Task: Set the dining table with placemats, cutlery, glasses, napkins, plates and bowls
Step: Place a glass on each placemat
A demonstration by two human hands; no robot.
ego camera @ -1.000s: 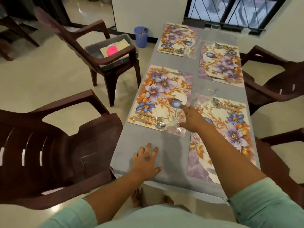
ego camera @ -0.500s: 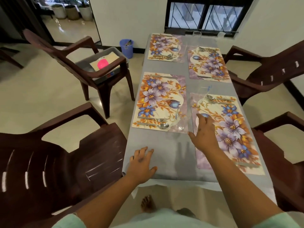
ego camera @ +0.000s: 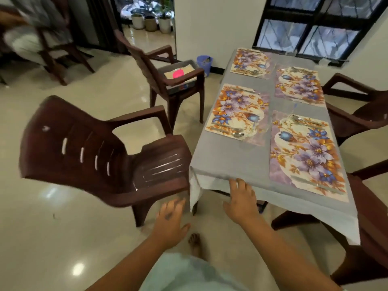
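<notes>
Right hand [ego camera: 241,201]: fingers spread and straight, holding nothing, fingertips at the near edge of the table [ego camera: 228,162].
Left hand [ego camera: 171,221]: open, fingers apart, off the table, over the floor by the near chair [ego camera: 100,150].
Table cover: grey cloth, one corner hanging down between the two hands.
Placemats: four floral, two rows; nearest right placemat [ego camera: 306,156], near left placemat [ego camera: 237,114].
Cutlery: spoon and fork [ego camera: 236,132] on the near edge of the left placemat; more cutlery on the far edge of the right one.
Far chair [ego camera: 168,70]: grey tray on its seat.
</notes>
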